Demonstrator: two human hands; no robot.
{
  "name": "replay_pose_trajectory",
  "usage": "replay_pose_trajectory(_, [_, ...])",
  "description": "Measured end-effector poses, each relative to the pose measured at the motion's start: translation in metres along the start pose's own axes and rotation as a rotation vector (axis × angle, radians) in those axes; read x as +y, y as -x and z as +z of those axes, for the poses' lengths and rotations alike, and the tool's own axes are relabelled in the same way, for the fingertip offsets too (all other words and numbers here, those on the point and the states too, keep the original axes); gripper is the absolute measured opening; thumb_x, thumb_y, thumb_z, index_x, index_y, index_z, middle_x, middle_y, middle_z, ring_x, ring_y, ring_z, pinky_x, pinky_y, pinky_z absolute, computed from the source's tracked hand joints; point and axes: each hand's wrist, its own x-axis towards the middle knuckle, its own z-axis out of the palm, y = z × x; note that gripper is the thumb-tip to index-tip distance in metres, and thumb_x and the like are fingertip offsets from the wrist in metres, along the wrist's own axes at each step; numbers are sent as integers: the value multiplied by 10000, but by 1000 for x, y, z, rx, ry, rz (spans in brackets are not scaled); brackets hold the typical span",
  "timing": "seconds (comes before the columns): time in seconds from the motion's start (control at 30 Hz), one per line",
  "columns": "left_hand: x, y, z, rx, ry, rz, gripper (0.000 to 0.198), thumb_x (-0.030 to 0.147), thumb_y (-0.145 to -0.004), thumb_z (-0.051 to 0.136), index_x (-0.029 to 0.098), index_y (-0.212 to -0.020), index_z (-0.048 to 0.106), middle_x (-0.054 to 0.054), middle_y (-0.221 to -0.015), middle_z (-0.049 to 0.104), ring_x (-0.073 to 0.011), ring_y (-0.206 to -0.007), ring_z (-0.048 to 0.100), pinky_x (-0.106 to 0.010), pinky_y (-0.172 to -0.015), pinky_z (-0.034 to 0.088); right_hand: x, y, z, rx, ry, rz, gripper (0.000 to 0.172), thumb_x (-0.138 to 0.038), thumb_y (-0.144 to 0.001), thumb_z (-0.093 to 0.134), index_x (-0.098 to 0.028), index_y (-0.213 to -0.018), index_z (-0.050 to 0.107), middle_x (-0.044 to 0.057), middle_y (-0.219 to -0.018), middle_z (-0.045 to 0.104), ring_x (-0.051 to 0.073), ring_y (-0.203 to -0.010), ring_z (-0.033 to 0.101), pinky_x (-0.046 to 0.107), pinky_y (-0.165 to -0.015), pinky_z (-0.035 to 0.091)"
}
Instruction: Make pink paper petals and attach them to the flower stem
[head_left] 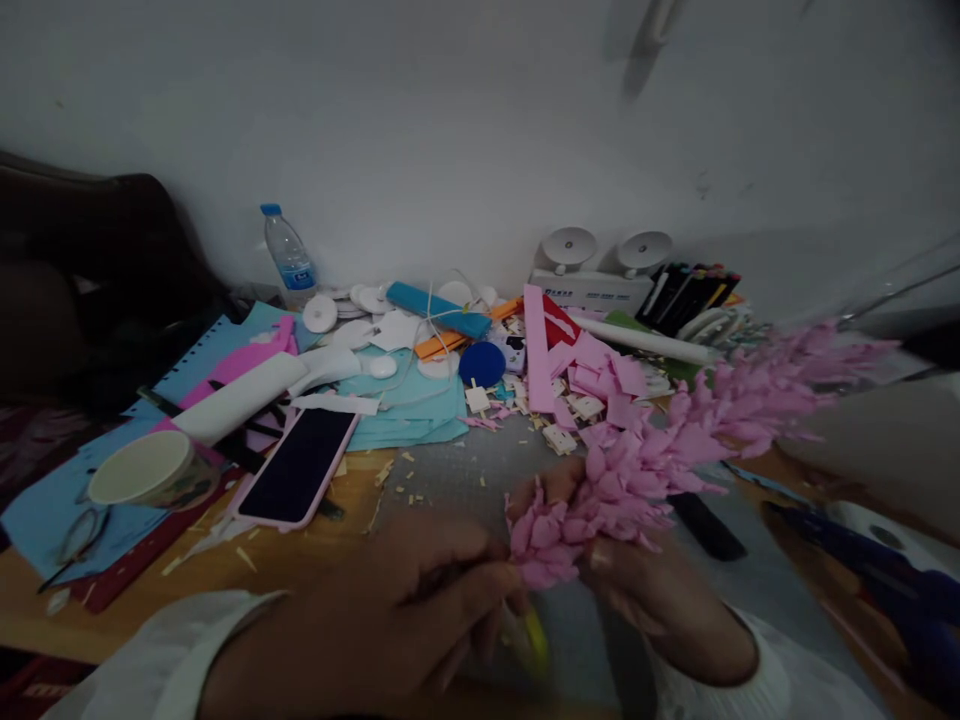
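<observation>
A long pink paper flower spike [697,430] runs from the bottom centre up to the right. My right hand [660,590] is closed round its lower end. My left hand [390,610] is closed in a pinch against the lowest pink petals [544,545]. A yellow-green stem tip [534,640] shows just below my left fingers. Both wrists wear white sleeves.
A phone in a pink case [300,465] lies on the wooden desk, left of centre. A paper cup [146,470], glasses [71,545], a water bottle [289,255], pink paper strips [592,375], marker pens [690,290] and a blue tool [870,560] crowd the desk. A wall stands behind.
</observation>
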Motion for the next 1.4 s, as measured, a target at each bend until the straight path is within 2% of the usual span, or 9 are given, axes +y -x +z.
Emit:
replay_pose_trajectory(0.27, [-17,-8,6,278,-420,295,294,289,-931,460,185,-673,553,38,-600,545,-99,-553,496,-189,-515,323,-5,-4,-2,83,48,42,292,-372,-739,764,-252,-948,600,42,-961,685,226,-984,643,384,-902,485])
replay_pose_trajectory(0.5, [-17,-11,1,286,-473,346,250,261,-903,502,190,-670,557,39,-609,535,-104,-560,485,-187,-509,306,-9,-5,2,158,83,62,284,-345,-726,786,-228,-934,632,27,-911,690,186,-881,659,303,-796,510])
replay_pose_trajectory(0.63, [-16,-9,1,176,-152,204,340,324,-948,414,183,-656,518,46,-554,502,-77,-470,473,-168,-485,335,-10,-1,4,156,131,49,340,-401,-762,747,-267,-1044,612,24,-954,695,188,-899,661,316,-822,511])
replay_pose_trajectory(0.8, [-21,-8,11,-14,473,110,393,459,-924,426,167,-679,517,47,-540,494,-27,-333,318,-144,-340,238,-7,4,12,46,235,26,621,-508,-702,759,-323,-1246,524,66,-1202,629,268,-1118,591,420,-956,470])
replay_pose_trajectory(0.97, [-32,-13,24,-43,845,151,431,558,-823,559,156,-669,546,68,-459,465,-10,-273,232,-147,-273,137,-4,8,25,18,347,70,312,-446,-853,627,-333,-1144,613,39,-1130,661,230,-1093,596,392,-976,453])
replay_pose_trajectory(1.07, [-32,-13,25,11,915,138,411,522,-811,598,150,-644,549,62,-455,481,-3,-272,240,-147,-276,116,-3,12,27,77,391,117,172,-410,-862,625,-291,-982,658,22,-959,693,193,-903,644,311,-818,521])
replay_pose_trajectory(1.2, [-29,-10,23,64,877,84,420,543,-800,603,148,-661,563,64,-462,488,-3,-282,243,-149,-283,119,-10,19,30,308,437,171,219,-461,-792,680,-250,-838,646,-6,-718,642,150,-631,598,224,-559,496])
replay_pose_trajectory(1.3, [-27,-6,22,84,808,92,453,565,-797,590,147,-627,549,61,-464,481,-3,-281,250,-146,-277,123,-20,24,35,380,632,44,170,-447,-780,683,-279,-799,663,-2,-677,634,163,-595,583,231,-521,487])
replay_pose_trajectory(1.4, [-25,-4,24,115,775,95,466,593,-791,576,151,-647,554,62,-463,481,-6,-280,253,-144,-281,136,-25,30,39,336,861,-150,79,-398,-799,669,-324,-821,682,15,-658,636,190,-559,580,277,-508,489])
